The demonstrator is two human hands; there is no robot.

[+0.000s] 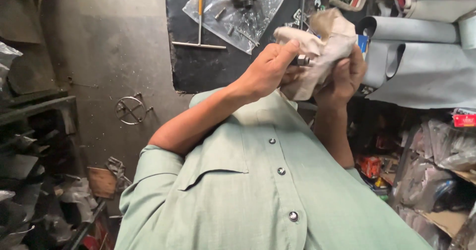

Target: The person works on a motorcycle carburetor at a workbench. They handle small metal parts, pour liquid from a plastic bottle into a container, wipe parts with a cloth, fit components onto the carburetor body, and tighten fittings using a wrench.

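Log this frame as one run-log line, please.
left hand: pinches small metal part | right hand: grips beige rag around part | behind: T-handle tool, plastic bag with parts on black mat

Small grey metal bolt-like part [300,60], pinched at the left hand's [267,71] fingertips, half wrapped in a crumpled beige rag [322,52], bunched over the right hand [344,76]

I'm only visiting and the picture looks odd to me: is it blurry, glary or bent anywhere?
Head view: the hands and the cloth are fairly sharp; the clear plastic bag on the dark mat shows soft glare; the left edge lies in deep shadow; the green shirt close below fills the frame, stretched by the wide lens.
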